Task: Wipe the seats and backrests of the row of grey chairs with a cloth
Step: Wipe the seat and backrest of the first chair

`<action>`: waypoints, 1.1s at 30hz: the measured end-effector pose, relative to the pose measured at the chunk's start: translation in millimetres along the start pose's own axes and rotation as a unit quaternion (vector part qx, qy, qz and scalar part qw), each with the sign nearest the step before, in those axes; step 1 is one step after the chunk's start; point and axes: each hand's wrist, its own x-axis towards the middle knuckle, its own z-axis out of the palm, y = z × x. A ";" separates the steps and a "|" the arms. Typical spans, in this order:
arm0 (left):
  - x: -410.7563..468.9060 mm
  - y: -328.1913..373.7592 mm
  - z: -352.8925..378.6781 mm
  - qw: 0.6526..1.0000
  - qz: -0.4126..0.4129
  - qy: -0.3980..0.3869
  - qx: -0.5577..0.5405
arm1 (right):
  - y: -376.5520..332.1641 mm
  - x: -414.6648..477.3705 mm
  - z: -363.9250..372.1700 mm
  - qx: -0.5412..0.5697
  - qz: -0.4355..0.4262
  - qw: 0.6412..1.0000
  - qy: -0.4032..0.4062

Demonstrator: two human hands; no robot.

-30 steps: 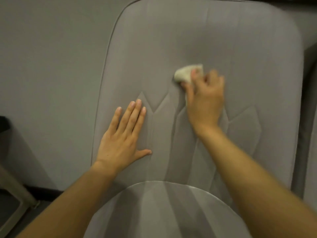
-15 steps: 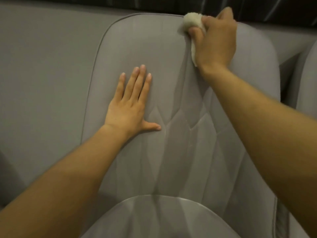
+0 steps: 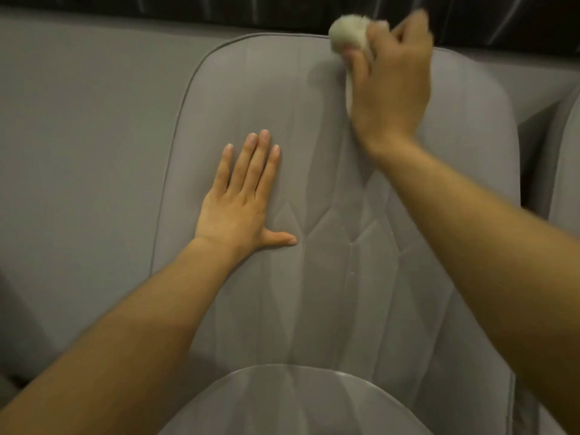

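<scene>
A grey padded chair fills the view, its stitched backrest (image 3: 282,95) upright and its rounded seat (image 3: 292,400) at the bottom. My right hand (image 3: 392,80) grips a bunched white cloth (image 3: 346,32) and holds it against the top edge of the backrest, right of centre. My left hand (image 3: 241,199) lies flat on the left half of the backrest, fingers straight and together, thumb spread out. Part of the cloth is hidden under my right palm.
A grey wall (image 3: 88,127) runs behind the chair on the left. A dark curtain (image 3: 219,14) hangs above the wall's top. The edge of a neighbouring grey chair (image 3: 565,171) shows at the far right.
My right hand carried the cloth up from the middle of the backrest to its top edge a second ago and stays there now. My left hand kept flat on the backrest.
</scene>
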 end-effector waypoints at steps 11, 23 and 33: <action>-25.8 5.2 0.5 1.000 0.022 -0.018 -0.010 | 8.8 -172.9 1.2 0.015 -0.060 0.996 -0.068; -81.6 15.2 18.6 0.991 0.069 -0.050 0.102 | 6.5 -154.4 1.2 -0.001 -0.034 0.998 -0.044; -123.0 20.8 23.5 0.980 0.076 -0.109 0.147 | -3.9 -232.9 -11.3 0.088 -0.016 0.994 -0.070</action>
